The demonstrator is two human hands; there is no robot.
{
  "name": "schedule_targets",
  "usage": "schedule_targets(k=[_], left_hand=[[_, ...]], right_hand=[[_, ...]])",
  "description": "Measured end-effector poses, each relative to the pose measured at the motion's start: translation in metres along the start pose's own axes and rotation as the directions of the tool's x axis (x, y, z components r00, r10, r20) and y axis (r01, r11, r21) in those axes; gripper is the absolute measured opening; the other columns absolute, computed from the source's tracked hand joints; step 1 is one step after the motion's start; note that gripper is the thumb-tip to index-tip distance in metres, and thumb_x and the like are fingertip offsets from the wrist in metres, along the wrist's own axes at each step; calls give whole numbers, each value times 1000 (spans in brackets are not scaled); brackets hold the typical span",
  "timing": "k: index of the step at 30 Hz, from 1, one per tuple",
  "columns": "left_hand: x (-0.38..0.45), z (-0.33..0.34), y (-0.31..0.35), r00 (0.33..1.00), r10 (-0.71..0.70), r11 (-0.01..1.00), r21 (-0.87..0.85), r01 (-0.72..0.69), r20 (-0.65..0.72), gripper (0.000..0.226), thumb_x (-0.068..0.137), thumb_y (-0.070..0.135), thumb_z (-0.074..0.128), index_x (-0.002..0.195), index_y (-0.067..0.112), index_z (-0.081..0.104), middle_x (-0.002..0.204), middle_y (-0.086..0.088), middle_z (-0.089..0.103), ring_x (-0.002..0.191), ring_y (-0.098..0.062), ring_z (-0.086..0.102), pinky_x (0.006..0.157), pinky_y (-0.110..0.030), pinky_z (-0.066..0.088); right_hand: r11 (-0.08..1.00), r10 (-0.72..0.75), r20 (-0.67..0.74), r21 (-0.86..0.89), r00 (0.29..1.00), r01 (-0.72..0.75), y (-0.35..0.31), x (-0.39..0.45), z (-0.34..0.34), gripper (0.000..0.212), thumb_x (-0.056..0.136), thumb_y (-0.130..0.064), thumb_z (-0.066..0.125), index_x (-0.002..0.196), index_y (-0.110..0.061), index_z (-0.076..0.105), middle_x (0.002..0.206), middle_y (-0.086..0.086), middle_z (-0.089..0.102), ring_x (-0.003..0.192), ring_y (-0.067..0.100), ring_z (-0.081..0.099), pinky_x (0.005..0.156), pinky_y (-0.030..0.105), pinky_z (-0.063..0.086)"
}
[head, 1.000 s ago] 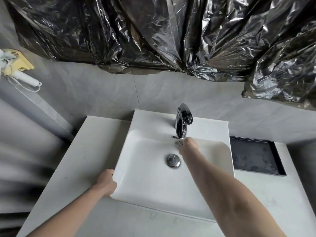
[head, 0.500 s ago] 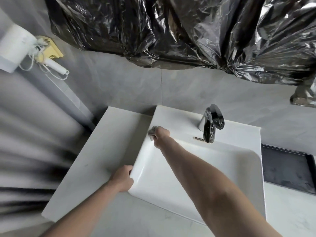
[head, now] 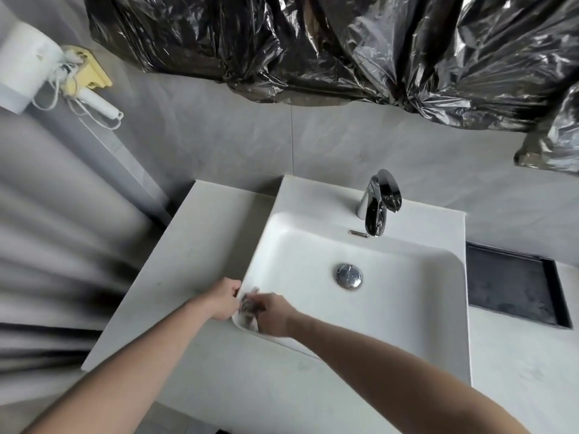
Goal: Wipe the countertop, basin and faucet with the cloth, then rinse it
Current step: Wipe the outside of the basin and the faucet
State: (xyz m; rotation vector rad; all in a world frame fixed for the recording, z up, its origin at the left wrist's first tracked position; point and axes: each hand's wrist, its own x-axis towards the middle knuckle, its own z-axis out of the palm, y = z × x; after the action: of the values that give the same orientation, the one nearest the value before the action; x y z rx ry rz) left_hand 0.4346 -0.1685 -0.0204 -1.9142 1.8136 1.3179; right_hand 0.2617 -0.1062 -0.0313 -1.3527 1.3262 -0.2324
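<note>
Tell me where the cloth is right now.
In the head view, the cloth is at the basin's near left corner, under the right hand, beside the left hand.

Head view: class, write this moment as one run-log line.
stage: wiping basin | right hand: pressing cloth at basin near-left corner | left hand: on basin's left rim | faucet: no water visible

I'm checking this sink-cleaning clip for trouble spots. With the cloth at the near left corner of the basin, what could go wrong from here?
1. The cloth is bunched small under the right hand, so it may skip parts of the basin wall.
2. The left hand grips the basin's thin rim right beside the cloth, so a wipe could bump those fingers.
3. The faucet stands far from both hands and could be missed.
</note>
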Motion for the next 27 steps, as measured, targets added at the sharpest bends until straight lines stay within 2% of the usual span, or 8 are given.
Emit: schedule_targets(k=[2,4,8,12,17,19,22,27], left_hand=[[-7,1,6,1000,10,999,38,-9,-19,10,81,16,70,91,16,69,81,4,75,70,-14,65,60,-26,47],[-13,3,13,999,8,998,62,-5,-38,21,83,7,62,99,18,70,88,5,75,80,-18,69,62,-24,47],[-22,7,19,996,-29,992,123,38,-79,26,81,9,55,101,21,67,89,3,72,79,-21,65,54,-21,41],[-25,12,21,990,-41,983,171,63,-132,30,80,12,52,106,24,64,101,1,71,89,-25,66,64,-25,44],[-24,23,25,980,-41,970,228,86,-195,32,87,5,46,116,15,58,114,-7,67,92,-28,59,70,-27,41],[-22,28,27,973,-54,962,248,112,-226,36,89,3,44,123,11,55,123,-11,65,100,-31,59,75,-28,42],[-24,34,32,959,-72,949,279,150,-273,41,93,1,44,133,6,50,132,-14,59,120,-34,58,84,-30,44],[-26,39,32,944,-66,919,349,184,-324,45,92,10,51,137,9,47,138,-14,57,124,-35,56,96,-35,48]], right_hand=[[999,3,54,-36,999,-1,3,-17,14,54,85,-1,44,129,-20,69,128,-3,69,118,10,59,107,22,44],[999,-8,54,-34,999,10,6,-29,20,61,86,-1,39,138,-22,65,141,-3,63,132,12,54,116,23,38],[998,-10,5,-70,1000,11,19,-63,6,49,95,-5,41,135,-20,65,144,-6,61,130,8,53,107,11,31],[972,19,-85,-231,996,-38,74,-115,-21,42,103,-22,41,141,-26,59,149,-10,56,137,12,49,105,15,30],[942,111,-184,-295,977,-162,124,-175,-50,39,106,-30,40,137,-28,62,147,-15,56,137,8,48,108,18,32],[934,116,-190,-312,975,-172,120,-178,-48,35,103,-31,39,124,-24,66,139,-12,62,131,15,53,107,26,38],[931,79,-188,-338,979,-141,102,-164,-33,21,95,-29,39,92,-15,54,106,-3,64,102,25,57,84,35,41],[937,37,-223,-331,974,-111,83,-151,-20,17,95,-26,40,83,-17,47,90,-3,53,88,25,48,77,32,34]])
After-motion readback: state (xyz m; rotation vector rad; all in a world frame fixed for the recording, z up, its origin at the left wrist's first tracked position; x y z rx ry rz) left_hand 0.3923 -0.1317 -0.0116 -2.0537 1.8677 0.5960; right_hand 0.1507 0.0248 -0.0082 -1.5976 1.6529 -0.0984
